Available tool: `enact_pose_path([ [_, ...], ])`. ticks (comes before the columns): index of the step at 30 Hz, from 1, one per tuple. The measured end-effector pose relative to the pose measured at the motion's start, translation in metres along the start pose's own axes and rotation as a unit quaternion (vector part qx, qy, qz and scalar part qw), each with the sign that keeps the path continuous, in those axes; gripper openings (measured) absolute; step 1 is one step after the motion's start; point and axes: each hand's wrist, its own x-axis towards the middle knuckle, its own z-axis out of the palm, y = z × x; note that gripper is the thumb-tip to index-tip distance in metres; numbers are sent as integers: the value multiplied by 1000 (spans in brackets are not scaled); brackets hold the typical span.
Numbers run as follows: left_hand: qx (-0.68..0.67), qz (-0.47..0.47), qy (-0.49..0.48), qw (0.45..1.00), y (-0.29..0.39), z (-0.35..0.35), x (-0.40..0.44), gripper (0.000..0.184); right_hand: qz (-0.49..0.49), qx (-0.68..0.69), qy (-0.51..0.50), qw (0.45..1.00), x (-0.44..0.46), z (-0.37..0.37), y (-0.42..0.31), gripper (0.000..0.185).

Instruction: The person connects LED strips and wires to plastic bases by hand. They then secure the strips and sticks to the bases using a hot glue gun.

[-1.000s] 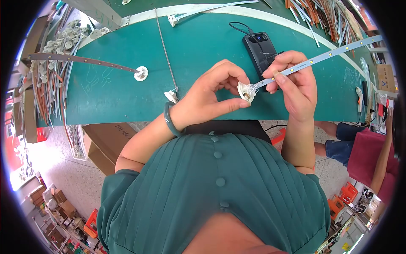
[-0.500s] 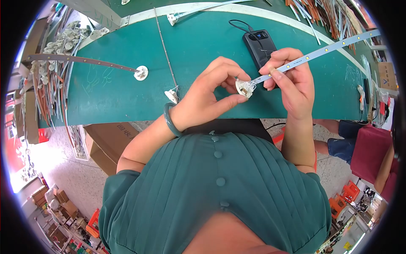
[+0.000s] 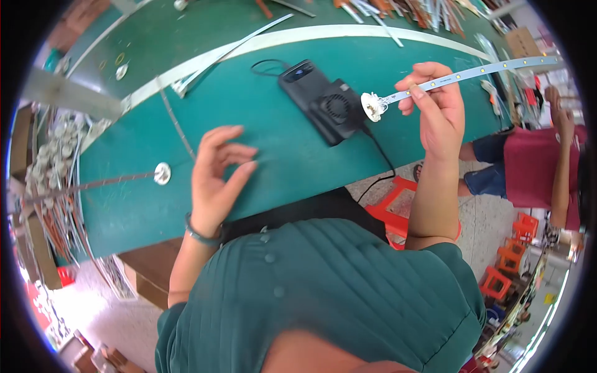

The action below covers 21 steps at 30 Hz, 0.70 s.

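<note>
My right hand (image 3: pixel 438 115) pinches an LED strip (image 3: pixel 482 71) near its inner end, and the strip stretches off to the right. A round white cap (image 3: pixel 373 107) hangs from that end by thin wires. My left hand (image 3: pixel 221 174) is over the green table (image 3: pixel 280 186), fingers apart and holding nothing. Between the hands lies a black power bank (image 3: pixel 308 93) with a small round fan-like unit (image 3: pixel 337 107) and cables. To the left, another strip (image 3: pixel 106 183) ends in a white disc (image 3: pixel 162 173). A thin strip (image 3: pixel 177 124) runs down behind my left hand.
White parts (image 3: pixel 56 149) and bundled strips (image 3: pixel 65 217) are heaped at the left edge. More strips (image 3: pixel 423 12) lie at the back. A person in a red top (image 3: pixel 538 165) is at the right. Below the table are a red stool (image 3: pixel 398 202) and a cardboard box (image 3: pixel 149 267).
My left hand has let go of the white cap and moved left, its fingers opening. The view has turned, showing the fan-like unit beside the power bank. My right hand still holds the strip.
</note>
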Motion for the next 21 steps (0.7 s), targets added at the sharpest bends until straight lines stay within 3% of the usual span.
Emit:
enact_pose_path([
  [7,65,15,80,995,8,-18,-10,43,5,-17,35,999,-7,-32,-7,26],
  [21,82,22,48,995,8,-10,-7,35,-10,-29,13,999,-10,-36,-10,24],
])
